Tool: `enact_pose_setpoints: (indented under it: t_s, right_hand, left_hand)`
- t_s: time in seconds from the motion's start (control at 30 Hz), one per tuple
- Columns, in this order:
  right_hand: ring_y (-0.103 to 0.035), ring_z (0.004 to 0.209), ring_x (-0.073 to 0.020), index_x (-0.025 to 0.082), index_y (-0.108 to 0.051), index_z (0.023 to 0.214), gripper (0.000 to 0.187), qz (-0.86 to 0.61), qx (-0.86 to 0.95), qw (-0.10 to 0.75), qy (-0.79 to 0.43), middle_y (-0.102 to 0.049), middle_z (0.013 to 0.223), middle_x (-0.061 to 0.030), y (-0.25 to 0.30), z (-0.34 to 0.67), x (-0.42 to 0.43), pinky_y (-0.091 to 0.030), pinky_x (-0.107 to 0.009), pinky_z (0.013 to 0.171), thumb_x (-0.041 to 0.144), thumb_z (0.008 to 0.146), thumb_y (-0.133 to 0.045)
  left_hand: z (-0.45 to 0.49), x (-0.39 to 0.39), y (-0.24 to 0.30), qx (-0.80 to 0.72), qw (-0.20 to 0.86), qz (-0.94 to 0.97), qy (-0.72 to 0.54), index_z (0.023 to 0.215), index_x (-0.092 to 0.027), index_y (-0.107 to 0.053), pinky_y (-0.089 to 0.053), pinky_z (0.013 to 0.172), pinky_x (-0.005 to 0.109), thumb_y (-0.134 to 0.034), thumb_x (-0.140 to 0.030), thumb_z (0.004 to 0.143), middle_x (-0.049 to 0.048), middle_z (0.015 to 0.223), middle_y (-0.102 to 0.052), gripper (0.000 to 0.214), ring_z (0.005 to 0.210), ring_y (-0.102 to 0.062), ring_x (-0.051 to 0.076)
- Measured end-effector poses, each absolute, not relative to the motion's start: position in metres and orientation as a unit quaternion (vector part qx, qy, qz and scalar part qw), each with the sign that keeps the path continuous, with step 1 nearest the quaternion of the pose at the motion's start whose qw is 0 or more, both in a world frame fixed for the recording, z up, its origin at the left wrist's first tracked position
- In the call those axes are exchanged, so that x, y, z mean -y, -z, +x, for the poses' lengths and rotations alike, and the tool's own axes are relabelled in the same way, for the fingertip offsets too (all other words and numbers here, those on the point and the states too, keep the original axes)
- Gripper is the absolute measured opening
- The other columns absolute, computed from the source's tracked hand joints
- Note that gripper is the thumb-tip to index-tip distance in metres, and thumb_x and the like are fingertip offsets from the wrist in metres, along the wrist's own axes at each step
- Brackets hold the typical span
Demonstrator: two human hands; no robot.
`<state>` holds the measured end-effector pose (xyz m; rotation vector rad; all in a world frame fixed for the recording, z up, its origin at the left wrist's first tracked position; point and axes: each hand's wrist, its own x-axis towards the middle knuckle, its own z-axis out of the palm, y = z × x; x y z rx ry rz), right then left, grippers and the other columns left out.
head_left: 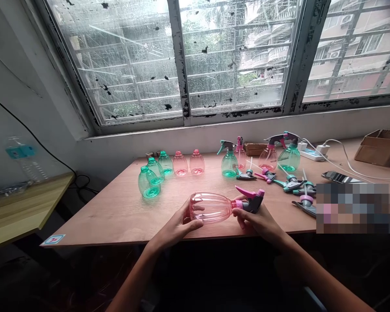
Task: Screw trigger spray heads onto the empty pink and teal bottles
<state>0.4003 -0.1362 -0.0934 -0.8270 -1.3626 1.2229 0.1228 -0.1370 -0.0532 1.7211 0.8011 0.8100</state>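
Note:
A clear pink spray bottle [212, 208] lies sideways in my two hands above the table's front edge, its base to the left. Wrapped about the base end is my left hand [183, 221], thumb along the near side. At the neck, my right hand [253, 219] grips the pink collar below the grey and pink spray head [254, 200], which is seated on the bottle. Farther back stand green bottles without heads, the nearest a green bottle [149, 184], and two open pink bottles, one a pink bottle [196, 162]. Loose spray heads lie to the right, including a green-grey spray head [290, 184].
Bottles with heads, such as a green spray bottle [229, 164], stand at the back right. Beyond them are a power strip [312, 152], a cardboard box [378, 147] and a phone [339, 177]. A pixelated patch covers the right side. A window rises behind the table [110, 216].

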Motion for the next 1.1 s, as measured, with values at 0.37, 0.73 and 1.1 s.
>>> enact_pose_setpoints:
  t_s: [0.37,0.73,1.1]
  right_hand:
    - [-0.057,0.049,-0.0130,0.021,-0.057,0.097,0.036,-0.327,0.569,0.543,-0.524,-0.066,0.073,0.0014,0.096,0.401,0.135,-0.043,-0.026,0.046,0.043,0.081,-0.081]
    - [-0.056,0.047,-0.0128,0.022,-0.056,0.098,0.038,-0.325,0.553,0.551,-0.534,-0.064,0.068,0.0036,0.096,0.401,0.135,-0.044,-0.026,0.045,0.041,0.079,-0.083]
    - [-0.056,0.047,-0.0119,0.020,-0.058,0.095,0.034,-0.324,0.569,0.552,-0.516,-0.063,0.065,0.0036,0.091,0.400,0.137,-0.042,-0.025,0.045,0.041,0.081,-0.081]
  left_hand:
    - [0.123,0.139,0.050,-0.308,0.513,0.723,-0.344,0.158,-0.028,-0.024,-0.036,0.117,0.050,-0.069,-0.041,0.089,0.0128,0.155,-0.044,0.084,0.143,-0.042,0.036]
    - [0.123,0.139,0.060,-0.311,0.527,0.704,-0.361,0.158,-0.040,-0.008,-0.040,0.114,0.053,-0.078,-0.026,0.082,0.0133,0.161,-0.034,0.105,0.139,-0.047,0.033]
    - [0.124,0.138,0.056,-0.331,0.517,0.706,-0.353,0.159,-0.037,-0.013,-0.036,0.117,0.052,-0.078,-0.028,0.082,0.0127,0.155,-0.042,0.101,0.140,-0.045,0.032]
